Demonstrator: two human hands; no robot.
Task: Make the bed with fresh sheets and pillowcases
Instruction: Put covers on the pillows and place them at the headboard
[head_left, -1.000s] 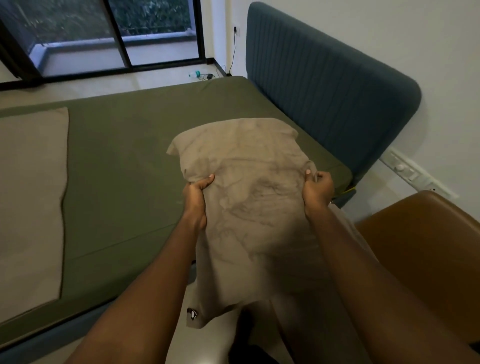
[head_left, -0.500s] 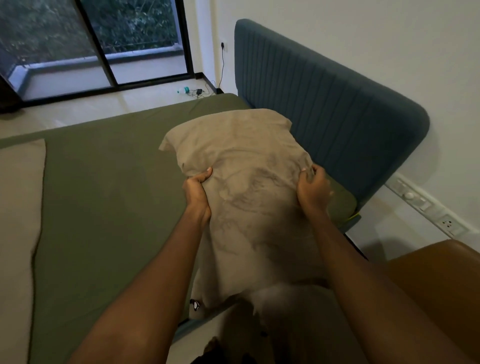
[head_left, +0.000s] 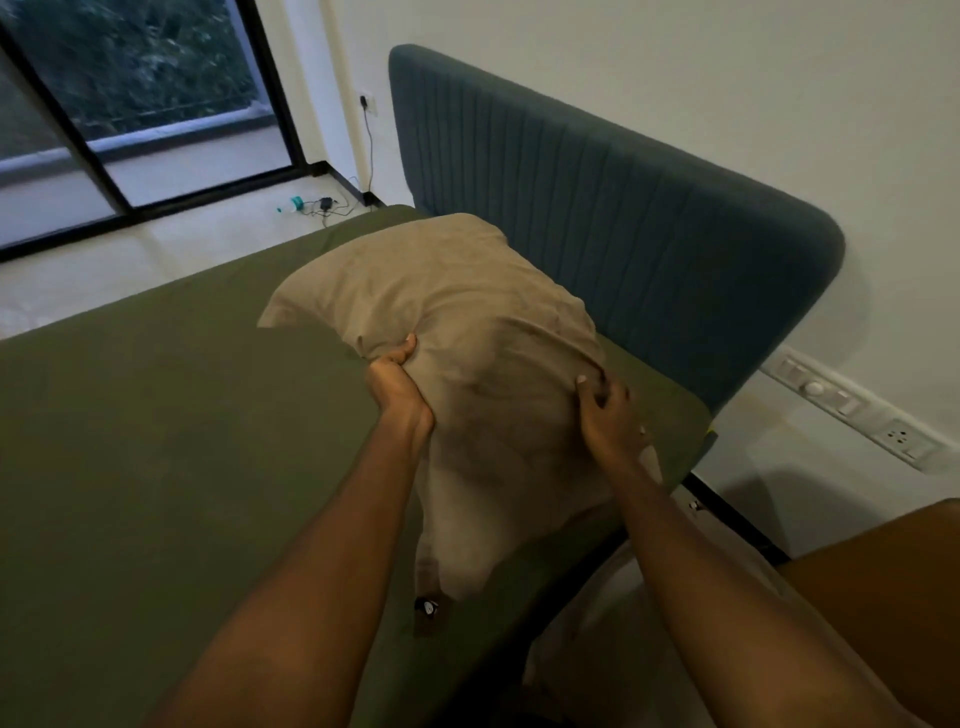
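A beige pillow (head_left: 447, 301) in a beige pillowcase lies at the head of the bed, its far end near the blue headboard (head_left: 597, 197). The bed carries an olive-green sheet (head_left: 156, 441). My left hand (head_left: 397, 387) grips the pillow's left side, thumb on top. My right hand (head_left: 608, 410) clutches a fold of the case on the right side. The loose open end of the pillowcase (head_left: 457, 545) trails toward me, with a small dark label (head_left: 428, 605) at its tip.
A brown chair (head_left: 883, 597) stands at the lower right beside the bed. A switch and socket panel (head_left: 857, 410) is on the white wall. A charger cable and small bottle (head_left: 311, 205) lie on the floor by the dark-framed glass door (head_left: 130, 104).
Both hands have carried the pillow forward and down onto the bed near the headboard. The view has shifted closer, and the beige folded sheet at the left has left the frame.
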